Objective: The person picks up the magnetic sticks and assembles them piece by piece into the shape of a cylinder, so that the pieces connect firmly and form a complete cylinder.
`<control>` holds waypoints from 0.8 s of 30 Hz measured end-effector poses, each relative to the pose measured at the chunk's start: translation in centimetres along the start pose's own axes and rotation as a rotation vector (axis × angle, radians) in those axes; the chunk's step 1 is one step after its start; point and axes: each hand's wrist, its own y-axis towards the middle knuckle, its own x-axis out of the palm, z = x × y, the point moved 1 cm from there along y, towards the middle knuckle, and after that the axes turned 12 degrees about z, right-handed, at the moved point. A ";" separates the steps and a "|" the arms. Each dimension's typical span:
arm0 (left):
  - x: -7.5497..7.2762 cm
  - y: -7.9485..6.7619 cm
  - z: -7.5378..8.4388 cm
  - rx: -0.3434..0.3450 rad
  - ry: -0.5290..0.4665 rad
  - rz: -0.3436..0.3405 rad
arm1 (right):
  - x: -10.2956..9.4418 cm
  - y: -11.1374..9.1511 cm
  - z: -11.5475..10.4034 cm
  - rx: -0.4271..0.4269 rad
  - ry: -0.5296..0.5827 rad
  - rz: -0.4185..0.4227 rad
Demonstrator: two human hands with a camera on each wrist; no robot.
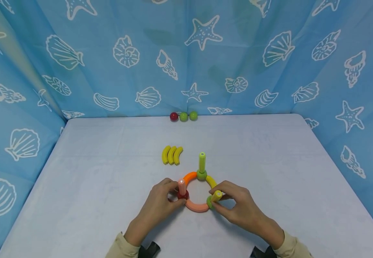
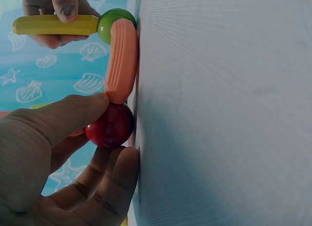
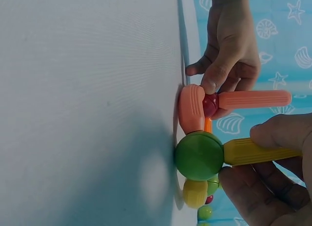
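Observation:
A ring of toy building pieces lies on the table, made of curved rods, salmon (image 1: 197,207), orange (image 1: 190,176) and yellow (image 1: 211,181), joined by balls. My left hand (image 1: 162,197) holds the red ball (image 2: 111,128) between thumb and fingers; a salmon straight rod (image 3: 258,99) stands up from it. With thumb and fingers, my right hand (image 1: 238,203) pinches a yellow straight rod (image 3: 239,152), whose end meets a green ball (image 3: 199,155) at the ring's near right. On the far green ball (image 1: 201,175), a lime straight rod (image 1: 202,162) stands upright.
Behind the ring, three yellow curved rods (image 1: 171,155) lie side by side. One red ball (image 1: 174,116) and two green balls (image 1: 183,116) sit in a row at the back edge of the white-covered table (image 1: 109,150). A blue shell-patterned curtain (image 1: 186,57) hangs behind it.

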 end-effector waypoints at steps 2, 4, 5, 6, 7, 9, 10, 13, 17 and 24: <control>0.0 0.0 0.0 -0.006 0.004 0.000 | 0.0 -0.1 0.1 0.003 -0.009 0.002; 0.1 -0.1 0.0 -0.006 0.006 0.003 | 0.1 -0.2 0.2 0.009 -0.024 -0.002; 0.1 -0.1 0.0 -0.007 0.006 0.004 | 0.1 -0.3 0.3 0.016 -0.035 -0.006; 0.1 -0.1 0.0 -0.006 0.005 0.005 | 0.1 -0.4 0.4 0.023 -0.047 -0.012; 0.1 -0.1 -0.1 -0.006 0.005 0.005 | 0.1 -0.4 0.5 0.032 -0.061 -0.017; 0.1 -0.1 -0.1 -0.008 0.006 0.003 | 0.2 -0.5 0.6 0.055 -0.086 -0.028; 0.1 -0.1 0.0 -0.010 0.008 0.000 | 0.2 -0.6 0.7 0.069 -0.096 -0.032; 0.1 -0.1 0.0 -0.017 0.011 -0.008 | 0.3 -0.7 0.9 0.109 -0.117 -0.039; 0.0 -0.1 0.0 -0.015 0.011 -0.007 | 0.3 -0.8 1.1 0.145 -0.143 -0.048; 0.0 -0.1 0.0 -0.012 0.017 -0.003 | 0.4 -0.7 1.2 0.168 -0.208 -0.072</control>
